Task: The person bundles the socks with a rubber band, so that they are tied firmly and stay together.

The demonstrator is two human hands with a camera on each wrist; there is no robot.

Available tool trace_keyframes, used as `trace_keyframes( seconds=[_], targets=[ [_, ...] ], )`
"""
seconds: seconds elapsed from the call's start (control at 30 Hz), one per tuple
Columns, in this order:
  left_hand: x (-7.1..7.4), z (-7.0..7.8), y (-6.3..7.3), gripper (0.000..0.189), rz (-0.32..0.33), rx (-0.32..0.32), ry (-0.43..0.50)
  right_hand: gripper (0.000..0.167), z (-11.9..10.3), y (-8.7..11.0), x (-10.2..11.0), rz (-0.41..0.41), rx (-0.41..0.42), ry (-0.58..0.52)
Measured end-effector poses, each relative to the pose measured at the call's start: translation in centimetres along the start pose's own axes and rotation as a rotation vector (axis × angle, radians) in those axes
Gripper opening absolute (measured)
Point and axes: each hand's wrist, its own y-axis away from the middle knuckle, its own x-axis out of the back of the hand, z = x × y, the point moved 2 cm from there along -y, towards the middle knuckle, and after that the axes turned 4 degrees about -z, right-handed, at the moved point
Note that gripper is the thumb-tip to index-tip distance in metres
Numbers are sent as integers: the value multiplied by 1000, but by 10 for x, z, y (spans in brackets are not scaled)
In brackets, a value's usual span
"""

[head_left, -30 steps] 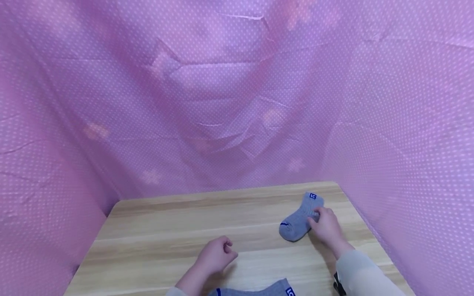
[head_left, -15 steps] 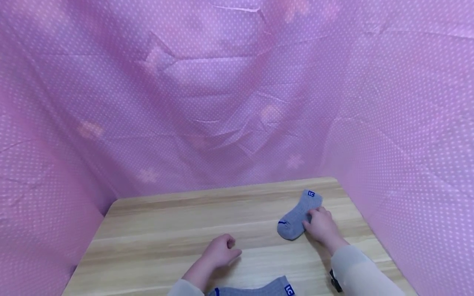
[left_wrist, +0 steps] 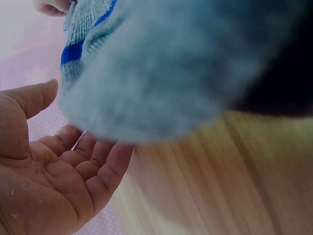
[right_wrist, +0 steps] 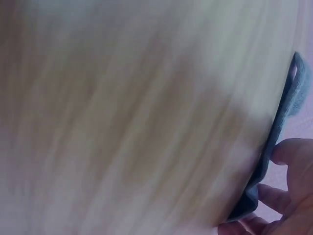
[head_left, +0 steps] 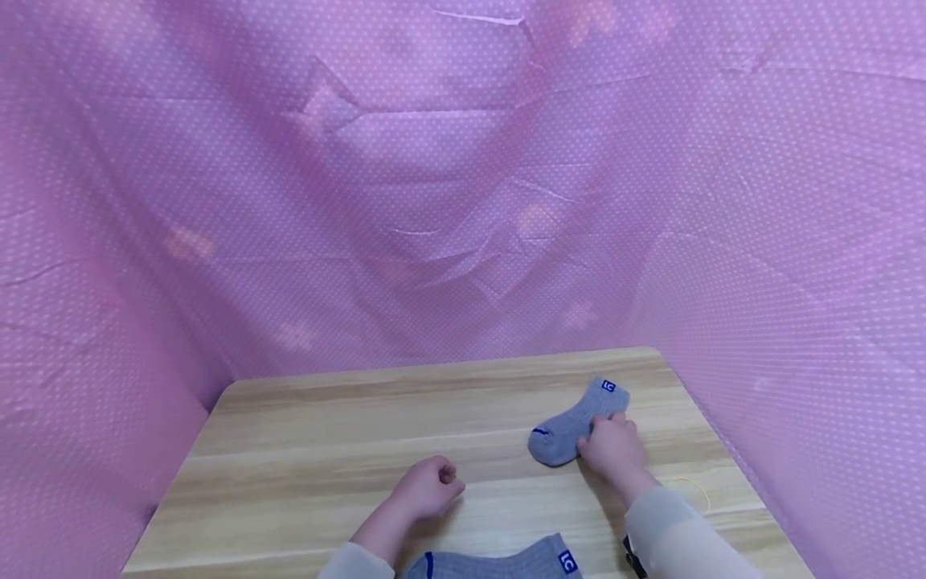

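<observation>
- So the far sock lies on the table, toe to the left and cuff pointing away from the person, with a blue label up at the cuff.
- Right hand is on the far sock's near edge, bent fingertips touching it, thumb a bit apart from the others. Can't really tell if it's pinching fabric or just pressing; the right wrist view only catches that at the edge.
- Left hand is left of the far sock and well apart from it. Fingers loosely bent, thumb standing away from them, holding nothing as far as I can see.
- There's a matching near sock, closer to the person than the far sock, partly cut off.
- Thin yellow loop sits to the right of the far sock, closer in.
- Handling: looks like soft ribbed knit, so probably light, floppy, not slippery or fragile. I'd take the cuff, since the middle would likely bunch up.
</observation>
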Motion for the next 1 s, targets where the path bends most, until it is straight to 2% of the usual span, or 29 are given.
trace_keyframes(
  seconds=[0.27, 0.6, 1.0],
  targets=[
    [2, 0, 5, 42, -7, -6, 21, 41, -22, 9, -4, -42, 49, 77],
    [3, -1, 6, 40, -12, 11, 32, 49, -37, 16, -10, -42, 100, 181],
    [2, 0, 6, 39, -22, 14, 14, 47, -53, 29, -15, -8, 120, 202]
  ],
)
